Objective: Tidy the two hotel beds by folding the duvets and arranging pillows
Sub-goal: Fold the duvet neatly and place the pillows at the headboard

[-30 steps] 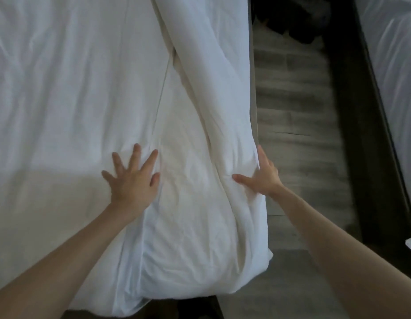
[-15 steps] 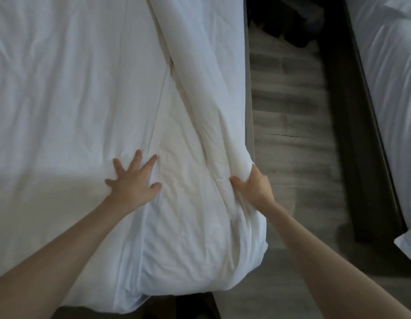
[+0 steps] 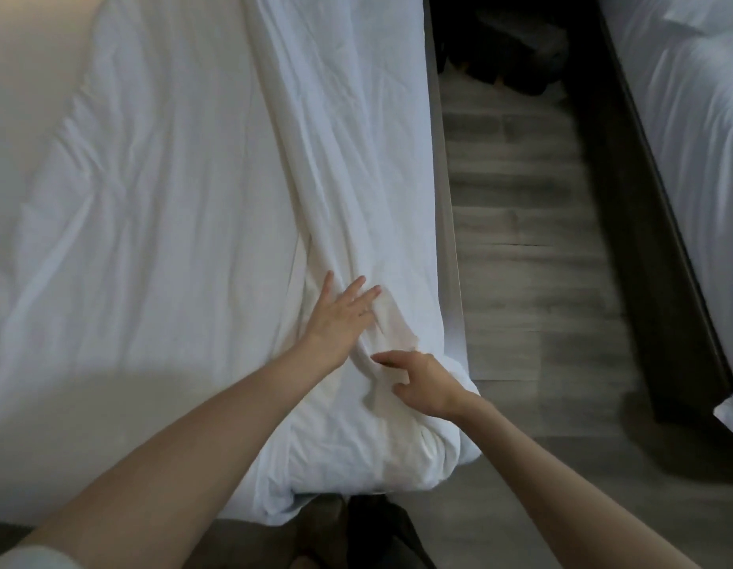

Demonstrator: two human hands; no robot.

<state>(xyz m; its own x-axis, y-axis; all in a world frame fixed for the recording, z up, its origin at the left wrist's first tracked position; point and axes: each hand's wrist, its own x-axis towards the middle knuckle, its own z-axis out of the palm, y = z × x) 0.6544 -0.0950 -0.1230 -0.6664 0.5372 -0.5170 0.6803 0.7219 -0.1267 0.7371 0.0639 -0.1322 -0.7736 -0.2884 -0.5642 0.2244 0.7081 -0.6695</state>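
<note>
one head-worn view, facing steeply down, close above the near corner of the bed

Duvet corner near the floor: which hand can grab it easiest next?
Probably the right hand: it rests nearest the hanging corner of the duvet, fingers loose. The left hand lies flat higher up the fold.

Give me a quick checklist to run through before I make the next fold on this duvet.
1. Left hand flat on the duvet, on its folded strip: ok.
2. Right hand gripping the duvet: not ok, its fingers only rest on it.
3. Duvet smooth: not ok, creases run across it.
4. Duvet corner up on the bed: not ok, it bulges past the foot end.
5. Second bed tidied: cannot tell, only its edge shows.
</note>
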